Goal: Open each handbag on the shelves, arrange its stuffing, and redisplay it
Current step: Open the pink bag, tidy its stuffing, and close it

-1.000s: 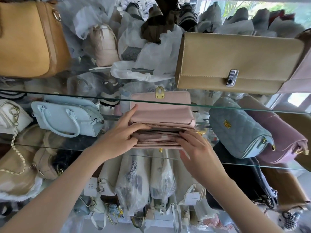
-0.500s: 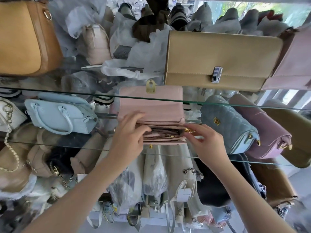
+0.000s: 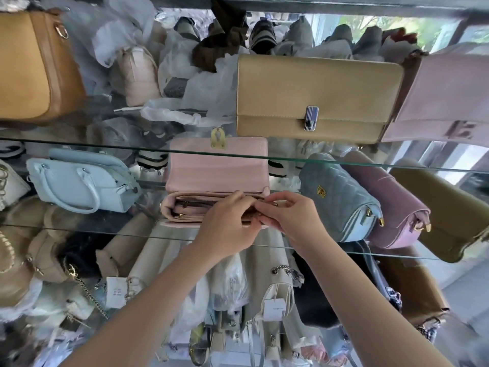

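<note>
Frankly, what worried me most was how the pink handbag (image 3: 217, 181) sat. It lay on the middle glass shelf (image 3: 105, 231) with its flap thrown back and its front close to the shelf's near edge. Both hands were crowded at its right end. The left hand (image 3: 227, 226) had its fingers curled over the open mouth and gripped the bag's top edge. The right hand (image 3: 293, 215) pinched a small gold fitting (image 3: 275, 205) between thumb and fingertips. I took the fitting for a zip pull, though I could not be sure. No stuffing was visible to me inside.

A sharp tug toward the person could have slid the bag off the smooth glass, since nothing braced its left end. If that fitting was a zip pull, dragging it blind might have caught lining or paper in the teeth. The quilted grey-blue bag (image 3: 341, 197) stood just beside the right wrist, and I judged that a sideways pull could knock it into the mauve bag (image 3: 391, 207) behind it. The raised flap's gold clasp (image 3: 218, 138) sat near the upper shelf edge, so lifting the bag could have scraped it on the glass.
</note>
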